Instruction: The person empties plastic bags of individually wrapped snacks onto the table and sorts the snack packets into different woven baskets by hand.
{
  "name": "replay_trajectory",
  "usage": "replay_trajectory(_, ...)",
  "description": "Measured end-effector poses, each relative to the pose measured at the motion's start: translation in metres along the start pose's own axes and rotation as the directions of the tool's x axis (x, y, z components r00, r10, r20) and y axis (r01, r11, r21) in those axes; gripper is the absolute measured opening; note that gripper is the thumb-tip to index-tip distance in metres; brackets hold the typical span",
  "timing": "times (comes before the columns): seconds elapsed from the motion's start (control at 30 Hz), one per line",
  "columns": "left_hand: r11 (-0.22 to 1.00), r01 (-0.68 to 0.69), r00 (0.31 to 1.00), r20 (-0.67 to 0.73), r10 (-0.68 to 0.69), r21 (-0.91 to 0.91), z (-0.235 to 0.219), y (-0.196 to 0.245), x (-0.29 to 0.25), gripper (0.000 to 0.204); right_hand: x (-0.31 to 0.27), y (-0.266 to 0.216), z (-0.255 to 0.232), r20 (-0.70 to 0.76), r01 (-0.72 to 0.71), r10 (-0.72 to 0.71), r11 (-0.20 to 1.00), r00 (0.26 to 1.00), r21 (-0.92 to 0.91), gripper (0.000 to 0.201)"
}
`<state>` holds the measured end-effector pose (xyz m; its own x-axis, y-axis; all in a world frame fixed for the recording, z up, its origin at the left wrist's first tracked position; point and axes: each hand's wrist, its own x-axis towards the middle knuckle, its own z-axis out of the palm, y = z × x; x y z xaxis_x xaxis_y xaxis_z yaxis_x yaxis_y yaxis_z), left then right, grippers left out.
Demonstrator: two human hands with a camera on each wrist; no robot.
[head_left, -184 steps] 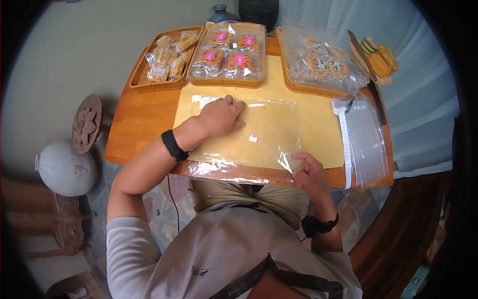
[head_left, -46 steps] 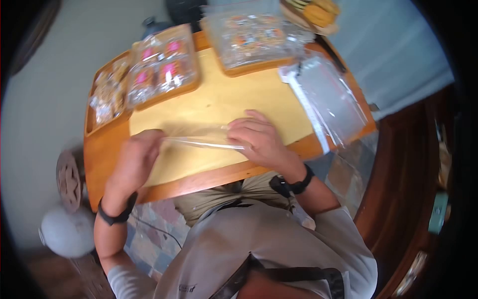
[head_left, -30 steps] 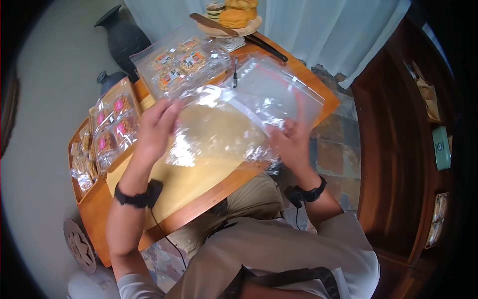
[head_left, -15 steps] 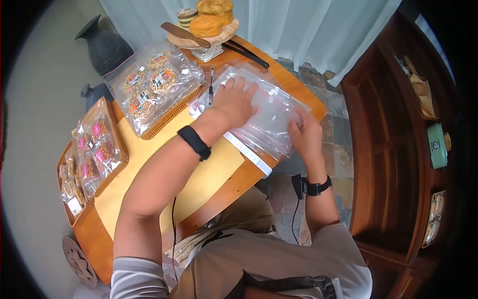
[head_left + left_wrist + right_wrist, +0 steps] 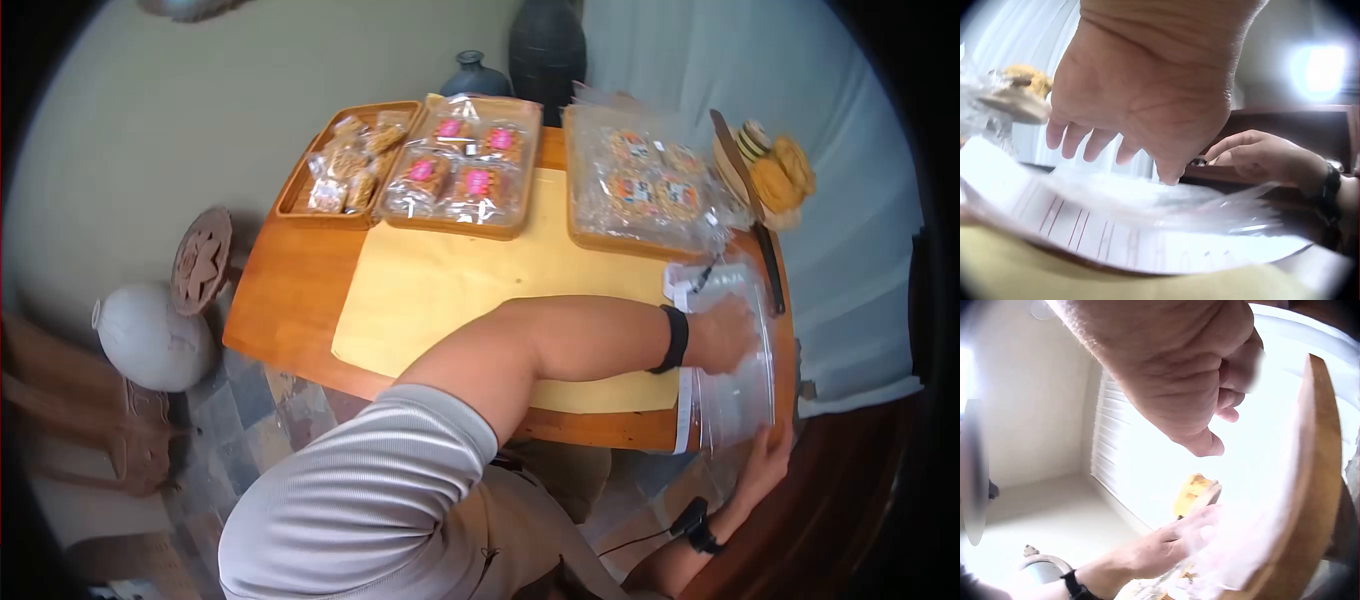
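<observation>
My left hand (image 5: 725, 335) reaches across the table and rests, fingers fairly straight, on a stack of clear plastic bags (image 5: 738, 415) at the right side. In the left wrist view its fingers (image 5: 1100, 144) spread over the blurred, shiny bags (image 5: 1222, 212). My right hand (image 5: 762, 470) is low by the table's front right corner, just below the bags. The right wrist view shows the right hand (image 5: 1191, 381) with loosely bent fingers and nothing visible in them, beside the wooden table edge (image 5: 1322, 444). A white strip with printed lines (image 5: 685, 410) lies along the bags' left side.
Yellow paper (image 5: 450, 280) covers the table's middle. Along the back stand a wicker basket of small packets (image 5: 300, 205), a basket with pink-labelled packs (image 5: 450, 228) and a bagged basket (image 5: 610, 243). A dark pen (image 5: 708, 272) and a bread stand (image 5: 735, 180) are at right.
Earlier, a large clear bag lay on the yellow paper; both hands lifted it rightward onto the stack. Since half a second ago, the left hand stays on the stack while the right hand is lower.
</observation>
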<state>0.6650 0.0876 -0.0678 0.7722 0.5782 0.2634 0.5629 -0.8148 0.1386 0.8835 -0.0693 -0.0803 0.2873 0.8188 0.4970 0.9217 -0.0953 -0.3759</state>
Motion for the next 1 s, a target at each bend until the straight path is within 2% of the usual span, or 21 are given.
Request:
replay_trajectory(0.03,1.000,0.013,1.000,-0.013,-0.012,0.012,-0.018,0.004,-0.006,0.049,0.001,-0.007,-0.010,0.021,-0.076,0.074,0.985,0.997,0.153,0.037)
replay_trajectory(0.07,0.996,-0.056,0.998,-0.026,0.055,-0.062,-0.038,0.008,-0.016,0.043,0.001,-0.018,-0.022,0.056,-0.160,0.150,0.941,0.987,0.298,0.032)
replay_trajectory(0.1,0.982,-0.130,0.991,-0.042,0.126,-0.135,-0.057,0.012,-0.029,0.037,-0.001,-0.057,-0.034,0.082,-0.159,0.138,0.898,0.987,0.410,0.022)
replay_trajectory(0.13,0.983,-0.132,0.991,-0.046,0.127,-0.124,-0.081,0.012,-0.044,0.037,-0.002,-0.079,-0.035,0.073,-0.151,0.133,0.897,0.988,0.416,0.022)
replay_trajectory(0.2,0.988,-0.100,0.995,-0.032,0.097,-0.119,-0.132,-0.005,-0.082,0.029,-0.003,-0.119,-0.034,0.259,-0.093,-0.139,0.692,0.956,0.716,0.019)
replay_trajectory(0.27,0.991,-0.042,0.995,-0.092,0.030,-0.124,-0.167,-0.038,-0.124,0.026,-0.010,-0.173,-0.019,0.422,-0.214,-0.281,0.554,0.862,0.804,0.020)
replay_trajectory(0.33,0.996,0.084,0.991,-0.102,-0.087,-0.039,-0.196,-0.076,-0.168,0.026,-0.017,-0.235,-0.011,0.584,-0.273,-0.457,0.579,0.671,0.768,0.021)
replay_trajectory(0.4,0.959,0.279,0.943,-0.176,-0.283,-0.047,-0.226,-0.118,-0.223,0.026,-0.029,-0.284,0.014,0.539,-0.183,-0.586,0.557,0.605,0.810,0.021)
replay_trajectory(0.43,0.951,0.309,0.907,-0.292,-0.304,-0.033,-0.229,-0.147,-0.252,0.025,-0.031,-0.307,0.026,0.529,-0.165,-0.645,0.537,0.551,0.827,0.022)
replay_trajectory(0.47,0.906,0.420,0.855,-0.310,-0.416,-0.054,-0.244,-0.163,-0.279,0.024,-0.031,-0.328,0.040,0.519,-0.152,-0.698,0.518,0.493,0.842,0.022)
replay_trajectory(0.5,0.856,0.515,0.830,-0.265,-0.491,0.029,-0.248,-0.201,-0.311,0.026,-0.033,-0.347,0.056,0.519,-0.154,-0.697,0.518,0.494,0.842,0.022)
replay_trajectory(0.53,0.720,0.692,0.718,-0.163,-0.677,0.055,-0.264,-0.215,-0.338,0.027,-0.033,-0.365,0.073,0.535,-0.244,-0.722,0.477,0.439,0.844,0.022)
replay_trajectory(0.57,0.679,0.718,0.696,-0.170,-0.698,0.151,-0.259,-0.256,-0.375,0.027,-0.036,-0.379,0.089,0.545,-0.331,-0.746,0.440,0.383,0.835,0.022)
replay_trajectory(0.6,0.596,0.794,0.607,-0.114,-0.787,0.119,-0.266,-0.269,-0.406,0.032,-0.038,-0.390,0.107,0.545,-0.328,-0.743,0.441,0.389,0.835,0.022)
replay_trajectory(0.67,0.414,0.830,0.493,-0.147,-0.857,0.373,-0.262,-0.305,-0.465,0.044,-0.040,-0.410,0.135,0.547,-0.310,-0.772,0.459,0.324,0.832,0.021)
replay_trajectory(0.7,0.414,0.832,0.493,-0.150,-0.857,0.368,-0.252,-0.320,-0.492,0.044,-0.043,-0.420,0.139,0.518,-0.292,-0.769,0.432,0.374,0.853,0.022)
replay_trajectory(0.77,0.406,0.882,0.469,-0.370,-0.802,0.238,-0.240,-0.334,-0.526,0.052,-0.042,-0.430,0.152,0.525,-0.284,-0.761,0.444,0.381,0.850,0.027)
replay_trajectory(0.8,0.403,0.884,0.465,-0.368,-0.805,0.236,-0.239,-0.338,-0.532,0.052,-0.044,-0.434,0.158,0.533,-0.281,-0.751,0.455,0.388,0.845,0.033)
replay_trajectory(0.87,0.384,0.921,0.387,-0.032,-0.922,0.060,-0.253,-0.327,-0.534,0.051,-0.050,-0.440,0.163,0.540,-0.251,-0.752,0.478,0.377,0.841,0.042)
replay_trajectory(0.93,0.407,0.912,0.406,0.029,-0.913,0.044,-0.261,-0.323,-0.538,0.047,-0.057,-0.445,0.163,0.547,-0.222,-0.752,0.500,0.367,0.837,0.052)
replay_trajectory(1.0,0.435,0.900,0.431,0.087,-0.898,0.032,-0.269,-0.326,-0.545,0.043,-0.065,-0.452,0.163,0.487,-0.204,-0.791,0.442,0.370,0.873,0.065)
